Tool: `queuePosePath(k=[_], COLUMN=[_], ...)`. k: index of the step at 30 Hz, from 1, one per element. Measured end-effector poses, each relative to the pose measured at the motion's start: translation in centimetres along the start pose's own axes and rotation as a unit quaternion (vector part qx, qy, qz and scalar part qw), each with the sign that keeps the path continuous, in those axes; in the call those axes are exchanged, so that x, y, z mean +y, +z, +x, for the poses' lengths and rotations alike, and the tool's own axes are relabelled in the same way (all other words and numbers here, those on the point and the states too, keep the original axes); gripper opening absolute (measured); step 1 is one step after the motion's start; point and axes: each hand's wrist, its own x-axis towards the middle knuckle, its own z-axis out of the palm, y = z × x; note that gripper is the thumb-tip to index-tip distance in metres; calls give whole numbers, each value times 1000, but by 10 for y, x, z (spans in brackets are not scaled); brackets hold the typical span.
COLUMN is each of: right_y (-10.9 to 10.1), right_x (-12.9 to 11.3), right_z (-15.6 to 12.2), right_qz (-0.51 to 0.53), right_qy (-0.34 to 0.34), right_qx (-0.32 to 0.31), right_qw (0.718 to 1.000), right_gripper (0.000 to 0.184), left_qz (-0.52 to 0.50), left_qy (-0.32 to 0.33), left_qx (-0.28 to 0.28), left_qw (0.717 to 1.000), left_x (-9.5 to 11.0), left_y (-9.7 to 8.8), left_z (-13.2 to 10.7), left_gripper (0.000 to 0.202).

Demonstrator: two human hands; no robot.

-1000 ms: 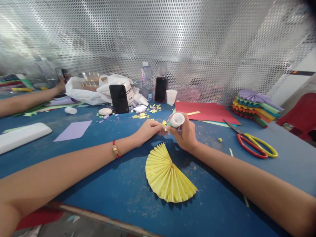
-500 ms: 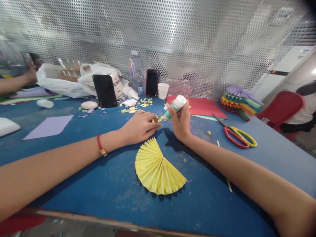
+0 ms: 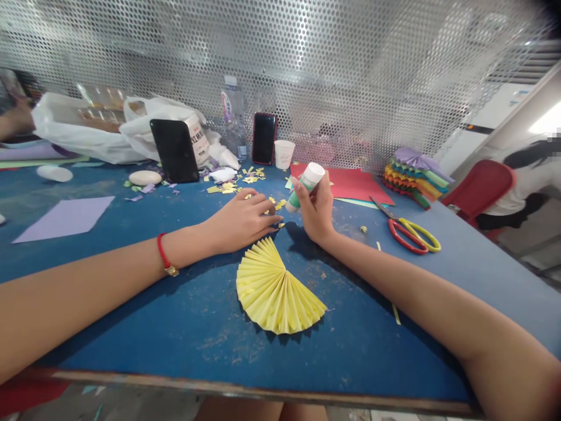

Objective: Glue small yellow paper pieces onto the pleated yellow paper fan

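Note:
A folded yellow paper fan point(image 3: 280, 292), its pleats spread in about a half circle, lies on the blue table point(image 3: 175, 345) between my forearms. My left hand point(image 3: 243, 221) rests palm down just beyond the fan's upper left edge, fingers stretched out and loosely bent. A small yellow paper scrap point(image 3: 281, 225) lies by its fingertips. My right hand point(image 3: 319, 213) is wrapped around a white and green glue stick point(image 3: 305, 184), held tilted above the table with its white end up. The lower end of the glue stick points toward yellow scraps point(image 3: 278, 204).
Scissors point(image 3: 412, 234) with red and yellow handles lie right of my right hand. Behind are red paper point(image 3: 362, 187), a paper cup point(image 3: 284, 154), two phones, a bottle point(image 3: 235, 117) and plastic bags. Pleated coloured paper point(image 3: 414, 175) stands far right; a purple sheet point(image 3: 65, 218) lies left.
The view has turned slightly to the right, so things appear shifted left. My right hand keeps hold of the glue stick, and my left hand has barely moved.

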Motion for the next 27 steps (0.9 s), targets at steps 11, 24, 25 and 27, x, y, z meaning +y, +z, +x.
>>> queuePosePath(k=[11,24,25,27], right_y=[-2,-2,-3,-3], right_x=[-6,-2,-2,-2], right_z=[0,0,0,0], right_qz=[-80,-109,-106,-101], right_qy=[-38,-58,-59,-66], right_qx=[-143,-219,-222,-228], right_qw=[986,968,967,966], right_gripper=[37,34,34,34], left_qz=[-96,-135,-141,-155], left_qy=[-17,13,11,9], left_qx=[56,105,105,108], left_qw=[994,985,984,982], left_x=[-1,-3,-3,-3], left_y=[4,9,9,8], left_z=[-3,-2,-2,-2], left_gripper=[27,18,18,17])
